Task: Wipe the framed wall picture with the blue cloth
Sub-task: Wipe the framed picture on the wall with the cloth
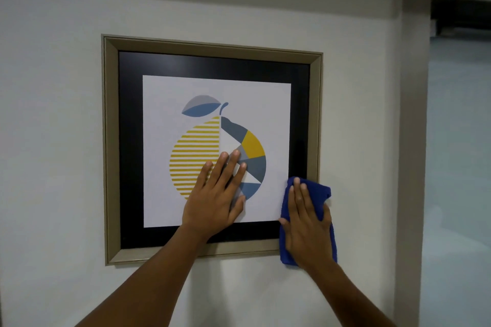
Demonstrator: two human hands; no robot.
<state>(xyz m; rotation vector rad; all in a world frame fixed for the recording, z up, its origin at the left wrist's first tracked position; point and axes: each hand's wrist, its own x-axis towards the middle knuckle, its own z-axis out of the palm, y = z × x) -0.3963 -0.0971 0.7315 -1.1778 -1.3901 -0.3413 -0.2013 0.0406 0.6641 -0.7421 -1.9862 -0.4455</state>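
The framed picture hangs on a white wall: a beige frame, a black mat and a print of a yellow, grey and blue fruit. My left hand lies flat on the glass over the lower middle of the print, fingers spread. My right hand presses the blue cloth against the picture's lower right corner. The cloth covers that corner of the frame and hangs a little below its bottom edge.
The white wall surrounds the picture. A beige wall corner post runs top to bottom just right of the frame. Beyond it lies an open, pale blue area.
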